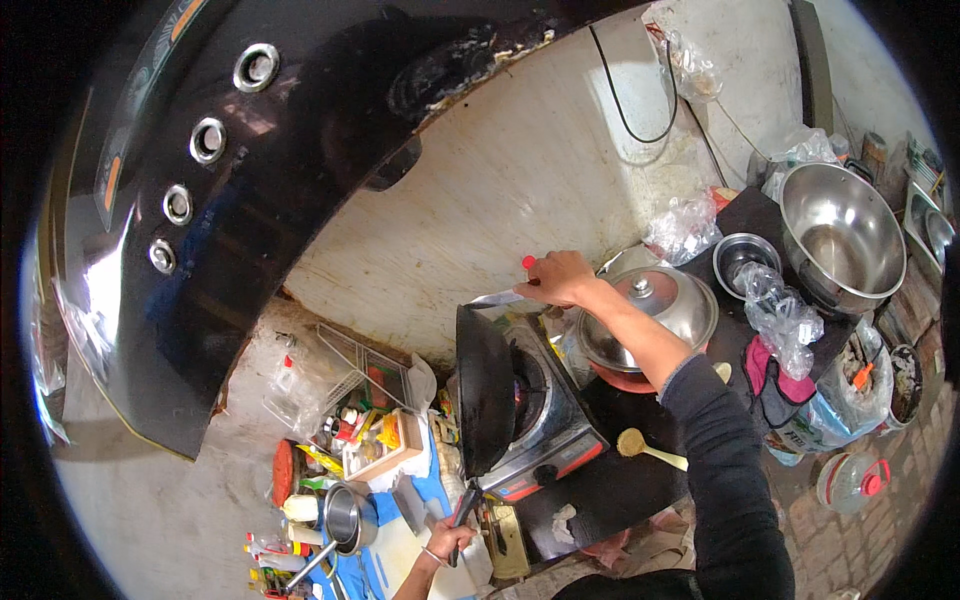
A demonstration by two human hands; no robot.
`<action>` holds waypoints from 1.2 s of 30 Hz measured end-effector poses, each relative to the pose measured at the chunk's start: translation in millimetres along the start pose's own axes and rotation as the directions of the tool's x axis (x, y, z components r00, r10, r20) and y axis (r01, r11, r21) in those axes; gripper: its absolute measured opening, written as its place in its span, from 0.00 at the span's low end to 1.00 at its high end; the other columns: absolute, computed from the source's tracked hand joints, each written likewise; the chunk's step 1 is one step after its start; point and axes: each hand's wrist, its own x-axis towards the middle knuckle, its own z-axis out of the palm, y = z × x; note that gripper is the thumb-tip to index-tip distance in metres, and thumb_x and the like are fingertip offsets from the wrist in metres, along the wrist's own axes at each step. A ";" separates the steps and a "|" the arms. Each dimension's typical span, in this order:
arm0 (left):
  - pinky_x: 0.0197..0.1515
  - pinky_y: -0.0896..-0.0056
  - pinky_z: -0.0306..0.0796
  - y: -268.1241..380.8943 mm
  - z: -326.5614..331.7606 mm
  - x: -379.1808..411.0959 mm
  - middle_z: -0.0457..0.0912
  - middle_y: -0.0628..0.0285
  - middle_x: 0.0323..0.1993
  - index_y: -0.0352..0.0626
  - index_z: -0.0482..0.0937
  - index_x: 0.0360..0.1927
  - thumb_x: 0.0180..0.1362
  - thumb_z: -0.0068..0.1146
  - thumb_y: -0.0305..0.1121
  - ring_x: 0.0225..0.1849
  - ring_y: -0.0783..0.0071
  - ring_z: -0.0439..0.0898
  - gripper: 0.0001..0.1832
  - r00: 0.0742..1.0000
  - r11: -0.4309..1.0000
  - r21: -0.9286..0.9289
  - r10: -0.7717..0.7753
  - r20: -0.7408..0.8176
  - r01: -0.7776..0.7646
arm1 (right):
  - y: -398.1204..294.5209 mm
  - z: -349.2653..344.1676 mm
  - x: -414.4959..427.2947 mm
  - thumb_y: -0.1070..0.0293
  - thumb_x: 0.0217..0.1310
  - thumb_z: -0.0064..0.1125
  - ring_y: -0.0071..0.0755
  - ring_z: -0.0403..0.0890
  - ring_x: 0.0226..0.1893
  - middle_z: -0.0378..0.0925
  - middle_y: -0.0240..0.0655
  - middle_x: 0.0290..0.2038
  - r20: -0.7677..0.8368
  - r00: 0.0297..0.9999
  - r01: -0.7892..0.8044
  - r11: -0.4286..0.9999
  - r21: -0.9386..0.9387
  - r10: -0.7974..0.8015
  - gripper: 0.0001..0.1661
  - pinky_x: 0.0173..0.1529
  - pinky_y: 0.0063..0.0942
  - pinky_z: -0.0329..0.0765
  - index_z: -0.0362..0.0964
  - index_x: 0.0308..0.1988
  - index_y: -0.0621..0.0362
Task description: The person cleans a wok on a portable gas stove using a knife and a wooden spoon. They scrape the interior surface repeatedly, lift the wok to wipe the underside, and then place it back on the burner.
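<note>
My left hand (pixel 448 536), with a bangle at its wrist, grips the dark handle (pixel 466 504) of a black wok (pixel 484 397). The wok is tipped steeply on its side over the left part of a gas stove (pixel 551 450), leaving the burner (pixel 530 390) partly exposed. Beyond the stove, near the wall, my right hand (pixel 562 277) has bent fingers at a small red cap (pixel 529 262). Whatever is below the cap is hidden, and whether the fingers grip it is unclear. A domed metal lid (pixel 675 300) covers a pot beside my right forearm.
A black range hood (pixel 300 150) overhangs at upper left. A long-handled brush (pixel 634 442) lies on the dark table (pixel 637 495). A large steel pot (pixel 840 232) stands at right. Lower left are a saucepan (pixel 345 517), a cleaver (pixel 409 502) and a cutting board (pixel 394 555).
</note>
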 end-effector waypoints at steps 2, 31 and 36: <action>0.13 0.79 0.56 1.4 0.6 0.4 0.67 0.67 0.09 0.40 0.68 0.20 0.45 0.54 0.22 0.09 0.81 0.64 0.06 1.000 1.000 -0.003 -0.015 0.000 0.015 | -2.3 -4.8 -1.1 0.42 0.52 0.44 0.45 0.79 0.33 0.78 0.41 0.27 -0.030 0.998 0.045 0.999 -0.029 -0.046 0.28 0.37 0.38 0.75 0.79 0.28 0.53; 0.12 0.77 0.56 29.2 23.8 -6.4 0.66 0.65 0.08 0.39 0.69 0.16 0.46 0.52 0.23 0.09 0.78 0.63 0.07 1.000 0.998 -0.063 0.013 -0.007 -0.013 | -63.2 -20.2 -110.0 0.52 0.56 0.50 0.35 0.76 0.14 0.72 0.35 0.12 -0.363 0.871 0.218 0.923 -0.318 -0.331 0.21 0.18 0.30 0.71 0.70 0.20 0.57; 0.12 0.79 0.56 44.9 28.7 -7.1 0.67 0.66 0.09 0.32 0.73 0.22 0.47 0.52 0.23 0.09 0.80 0.64 0.04 0.999 0.998 -0.049 0.039 0.010 -0.039 | -65.9 -15.3 -124.6 0.54 0.53 0.54 0.34 0.75 0.13 0.71 0.35 0.13 -0.439 0.808 0.255 0.906 -0.339 -0.392 0.20 0.16 0.28 0.70 0.67 0.18 0.56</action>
